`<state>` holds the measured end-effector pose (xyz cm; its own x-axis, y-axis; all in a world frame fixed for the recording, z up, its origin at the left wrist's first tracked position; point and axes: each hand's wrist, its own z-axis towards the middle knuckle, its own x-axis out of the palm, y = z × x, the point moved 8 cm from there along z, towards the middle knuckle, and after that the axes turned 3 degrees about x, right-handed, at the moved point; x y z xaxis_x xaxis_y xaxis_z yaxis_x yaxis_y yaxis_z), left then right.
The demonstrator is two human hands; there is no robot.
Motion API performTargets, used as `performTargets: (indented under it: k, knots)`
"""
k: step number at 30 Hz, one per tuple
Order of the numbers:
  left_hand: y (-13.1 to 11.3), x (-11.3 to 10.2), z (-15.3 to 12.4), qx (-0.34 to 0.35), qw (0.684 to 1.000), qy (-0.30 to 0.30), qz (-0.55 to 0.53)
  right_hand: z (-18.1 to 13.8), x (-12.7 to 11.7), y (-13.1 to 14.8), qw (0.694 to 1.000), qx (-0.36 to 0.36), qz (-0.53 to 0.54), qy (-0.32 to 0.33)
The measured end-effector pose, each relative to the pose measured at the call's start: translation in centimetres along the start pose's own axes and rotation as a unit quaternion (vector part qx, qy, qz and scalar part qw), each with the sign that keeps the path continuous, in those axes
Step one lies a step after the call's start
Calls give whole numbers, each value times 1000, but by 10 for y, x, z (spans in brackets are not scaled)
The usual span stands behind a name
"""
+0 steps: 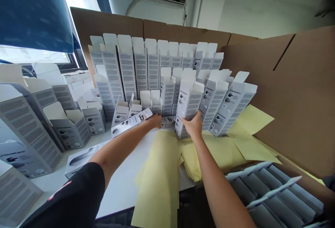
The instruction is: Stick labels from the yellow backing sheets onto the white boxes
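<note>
My right hand [193, 125] grips the lower part of a tall white carton [187, 99] with an open top, thumb on its printed front and fingers along its side. The carton stands upright, leaning slightly. My left hand [156, 120] reaches in among the shorter cartons at the front of the row, beside a carton lying flat [168, 121]. Its fingers are mostly hidden, so what it holds, if anything, does not show. A slanted carton [132, 121] lies next to my left wrist. Two more tall open cartons [214, 95] [231, 106] lean to the right of my right hand.
Rows of open cartons [127, 60] stand against a brown cardboard wall [282, 64]. More cartons [23, 127] crowd the left side of the white table [125, 172]. Yellow paper sheets [157, 179] hang over the front edge. A box of packed cartons [277, 193] sits at lower right.
</note>
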<state>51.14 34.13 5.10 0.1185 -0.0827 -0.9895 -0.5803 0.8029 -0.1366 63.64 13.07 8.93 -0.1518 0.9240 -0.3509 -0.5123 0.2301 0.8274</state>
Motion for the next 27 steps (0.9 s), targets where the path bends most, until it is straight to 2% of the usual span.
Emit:
performTargets:
  k: [3, 9, 15, 21, 27]
  knots:
    - [7, -6, -8, -1, 1000, -9, -22, 0, -4, -4, 1000, 7, 5, -7]
    - [25, -32, -39, 33, 991, -72, -109, 5, -9, -3, 999, 12, 18, -46]
    - [44, -41, -76, 55, 969, -129, -202, 3, 31, 19, 999, -28, 24, -19]
    - [50, -47, -104, 86, 942, -160, -283, 8, 79, 28, 1000, -3, 14, -3]
    - [35, -66, -133, 159, 890, -185, -384, 19, 93, 28, 1000, -20, -13, 10]
